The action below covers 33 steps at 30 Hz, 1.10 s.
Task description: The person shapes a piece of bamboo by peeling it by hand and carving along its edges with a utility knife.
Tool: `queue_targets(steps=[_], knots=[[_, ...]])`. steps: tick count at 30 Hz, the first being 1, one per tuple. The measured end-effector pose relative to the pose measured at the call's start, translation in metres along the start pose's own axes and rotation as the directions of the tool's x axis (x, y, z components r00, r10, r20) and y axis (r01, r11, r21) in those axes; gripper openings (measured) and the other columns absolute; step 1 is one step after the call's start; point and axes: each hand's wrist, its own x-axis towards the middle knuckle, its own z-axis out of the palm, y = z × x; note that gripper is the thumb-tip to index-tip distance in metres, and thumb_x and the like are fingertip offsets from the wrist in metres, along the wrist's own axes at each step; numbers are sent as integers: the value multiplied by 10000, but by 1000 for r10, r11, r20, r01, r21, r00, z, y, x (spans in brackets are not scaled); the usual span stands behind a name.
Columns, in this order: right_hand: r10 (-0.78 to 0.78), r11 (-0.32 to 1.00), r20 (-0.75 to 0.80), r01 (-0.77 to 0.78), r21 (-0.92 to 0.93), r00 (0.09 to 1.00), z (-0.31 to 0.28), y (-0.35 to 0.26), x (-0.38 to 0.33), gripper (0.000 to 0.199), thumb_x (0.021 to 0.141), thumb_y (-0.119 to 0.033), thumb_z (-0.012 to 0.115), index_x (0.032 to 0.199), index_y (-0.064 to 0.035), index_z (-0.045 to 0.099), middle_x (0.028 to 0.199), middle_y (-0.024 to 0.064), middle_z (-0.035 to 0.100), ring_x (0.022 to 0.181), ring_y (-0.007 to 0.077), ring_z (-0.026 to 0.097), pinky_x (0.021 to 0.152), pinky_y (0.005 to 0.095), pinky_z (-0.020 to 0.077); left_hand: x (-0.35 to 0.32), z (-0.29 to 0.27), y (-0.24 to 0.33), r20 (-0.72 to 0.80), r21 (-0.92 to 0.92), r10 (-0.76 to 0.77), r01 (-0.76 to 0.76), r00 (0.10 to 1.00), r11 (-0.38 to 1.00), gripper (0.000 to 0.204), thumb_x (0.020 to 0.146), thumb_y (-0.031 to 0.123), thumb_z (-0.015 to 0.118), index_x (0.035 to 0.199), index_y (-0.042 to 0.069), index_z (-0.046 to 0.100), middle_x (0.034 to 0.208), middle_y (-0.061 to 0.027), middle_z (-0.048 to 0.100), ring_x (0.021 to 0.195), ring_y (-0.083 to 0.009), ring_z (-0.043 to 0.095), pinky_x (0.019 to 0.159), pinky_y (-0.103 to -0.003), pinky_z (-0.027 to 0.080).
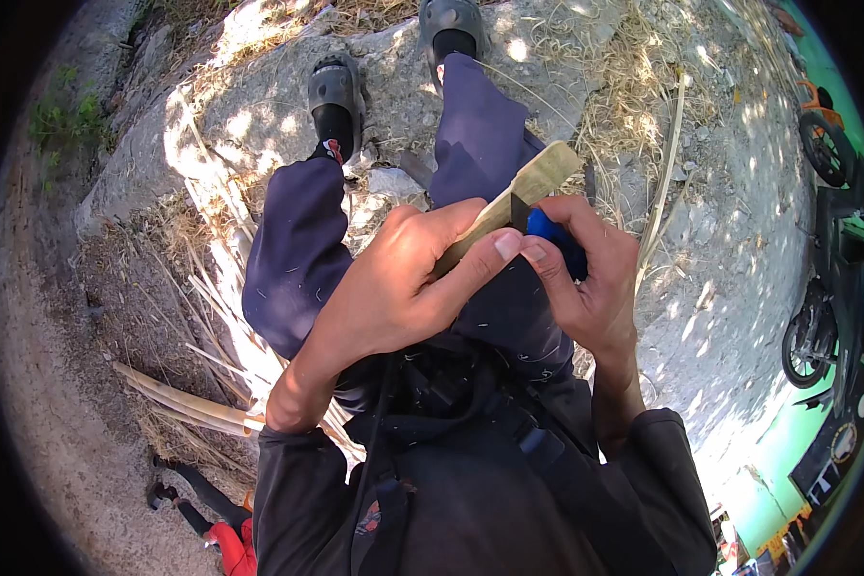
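Observation:
My left hand (398,278) is closed round a flat, pale strip of wood or bamboo (545,175) with a rounded far end. The strip slants up to the right, above my lap. My right hand (600,274) grips a knife by its blue handle (547,228). The knife's short dark blade (519,212) rests against the strip's right edge. My left thumb reaches across to the blade's base and meets my right fingertips. Part of the handle is hidden inside my right hand.
Small pale shavings dot my dark trousers (293,259). Split bamboo lengths (187,396) and dry straw lie on the rocky ground to the left. A motorbike (816,331) stands by a green wall at the right. Another person in red (232,547) is at lower left.

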Motion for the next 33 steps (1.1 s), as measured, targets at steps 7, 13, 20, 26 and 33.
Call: queue_targets(steps=[7, 13, 20, 26, 33], knots=[[-35, 999, -57, 33, -42, 998, 5, -1, -1, 267, 978, -237, 764, 1081, -10, 672, 916, 148, 722, 790, 317, 748, 672, 375, 564, 1, 5, -3, -80, 58, 10, -5, 997, 998, 225, 1068, 171, 627, 941, -9, 673, 628, -175, 522, 508, -333, 571, 514, -410, 406], [-49, 997, -95, 43, -61, 994, 10, -1, -2, 260, 978, -231, 762, 1081, -10, 669, 924, 146, 725, 796, 334, 744, 665, 387, 566, 2, 7, -5, -120, 154, 52, -33, 991, 987, 228, 1071, 169, 630, 954, -17, 694, 591, -171, 499, 470, -331, 526, 488, -398, 392], [-58, 993, -151, 41, -112, 987, 15, -4, -3, 256, 971, -214, 770, 1090, -13, 664, 916, 137, 717, 766, 345, 725, 645, 402, 554, 2, 11, 0, -171, 131, 4, 19, 985, 991, 245, 1078, 178, 627, 963, -24, 704, 552, -152, 468, 444, -268, 451, 473, -387, 363], [-79, 994, -111, 70, -89, 991, 8, 2, -1, 260, 984, -245, 754, 1089, -23, 666, 889, 147, 706, 740, 354, 715, 625, 407, 542, 4, 9, -6, -115, 21, -46, 49, 992, 999, 279, 1085, 200, 616, 963, -40, 690, 573, -165, 458, 469, -275, 413, 492, -386, 366], [-34, 999, -45, 32, -43, 998, 3, -1, 3, 266, 1004, -278, 726, 1073, -29, 664, 862, 160, 696, 704, 367, 696, 601, 408, 520, 3, 8, -1, -129, 128, -13, 30, 991, 991, 283, 1080, 210, 623, 948, -33, 685, 586, -190, 483, 471, -327, 491, 497, -403, 386]])
